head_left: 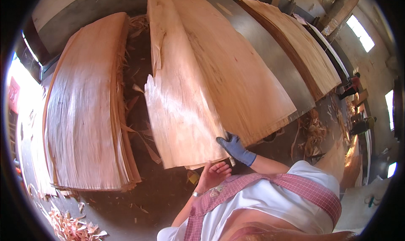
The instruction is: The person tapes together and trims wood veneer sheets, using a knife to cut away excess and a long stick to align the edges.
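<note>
A long, pale wood veneer sheet (pixel 181 127) lies raised and bowed over a wide stack of veneer (pixel 244 85) in front of me. Its left edge is ragged, and light glares off its near part. My right hand (pixel 237 149), in a blue-grey work glove, is closed on the sheet's near right corner. Just below the near edge is my left hand (pixel 214 173), bare, with a watch at the wrist. Its palm is turned up and its fingers are stretched out, slightly bent. The thumb reaches the sheet's edge; whether it presses there I cannot tell.
Another tall veneer stack (pixel 84 114) stands left, and a third veneer stack (pixel 295 42) lies far right beyond a grey metal surface (pixel 270 51). Wood scraps (pixel 71 224) litter the floor at lower left; more shavings (pixel 312 133) lie right. Other people (pixel 352 87) are in the right background.
</note>
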A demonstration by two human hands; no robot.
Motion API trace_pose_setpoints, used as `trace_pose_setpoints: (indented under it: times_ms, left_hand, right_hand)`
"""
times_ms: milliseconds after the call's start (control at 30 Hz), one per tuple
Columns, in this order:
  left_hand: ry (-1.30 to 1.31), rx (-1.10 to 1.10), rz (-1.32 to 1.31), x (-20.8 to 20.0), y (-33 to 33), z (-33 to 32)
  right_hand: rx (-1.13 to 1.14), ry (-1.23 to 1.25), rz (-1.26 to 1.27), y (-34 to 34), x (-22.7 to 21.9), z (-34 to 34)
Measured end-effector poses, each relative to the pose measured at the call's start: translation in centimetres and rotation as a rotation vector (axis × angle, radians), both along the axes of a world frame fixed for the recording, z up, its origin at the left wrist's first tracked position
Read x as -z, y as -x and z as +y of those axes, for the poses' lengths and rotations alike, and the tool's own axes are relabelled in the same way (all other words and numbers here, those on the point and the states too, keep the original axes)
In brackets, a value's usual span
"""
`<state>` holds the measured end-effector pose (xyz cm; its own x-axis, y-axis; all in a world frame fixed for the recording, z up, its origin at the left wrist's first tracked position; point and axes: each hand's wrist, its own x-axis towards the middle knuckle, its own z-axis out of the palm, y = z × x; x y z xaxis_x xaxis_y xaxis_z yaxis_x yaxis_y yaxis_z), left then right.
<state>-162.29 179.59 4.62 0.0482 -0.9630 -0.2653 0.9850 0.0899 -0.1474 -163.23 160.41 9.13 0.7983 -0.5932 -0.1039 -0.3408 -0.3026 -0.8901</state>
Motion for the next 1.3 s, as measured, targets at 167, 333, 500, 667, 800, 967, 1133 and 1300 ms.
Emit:
trace_pose_setpoints:
  times_ms: [167, 333, 500, 667, 800, 967, 1133, 1300]
  left_hand:
    - [-0.18, -0.361, 0.126, 1.1, 2.7, 1.6]
    - [-0.216, -0.519, 0.089, -1.4, 4.0, -0.6]
    - [-0.216, -0.703, 0.071, -2.6, 6.7, -3.3]
    - [-0.337, -1.076, -0.032, 0.2, 9.7, -4.0]
    - [-0.726, -1.146, -0.202, -1.1, 14.7, -5.7]
    - [-1.03, -1.113, -0.389, -1.7, 21.8, -8.8]
    - [-0.837, -1.077, -0.484, 3.5, 18.4, -10.4]
    - [-0.921, -1.134, -0.637, 3.2, 7.3, -18.5]
  right_hand:
    - [0.083, -0.257, -0.092, -1.0, -9.6, -0.3]
    - [0.084, -0.525, -0.189, 0.4, -20.2, -6.7]
    - [0.067, -0.322, -0.08, 4.5, -26.4, -19.7]
    - [-0.083, -0.015, -0.21, 12.3, -24.4, -29.9]
    - [0.142, -0.321, -0.101, 20.5, -20.6, -39.5]
    - [0.198, -0.37, -0.022, 29.9, -14.2, -44.6]
    - [0.199, -0.346, 0.013, 29.0, -4.6, -49.1]
    - [0.294, 0.178, 0.119, 18.2, 3.2, -54.5]
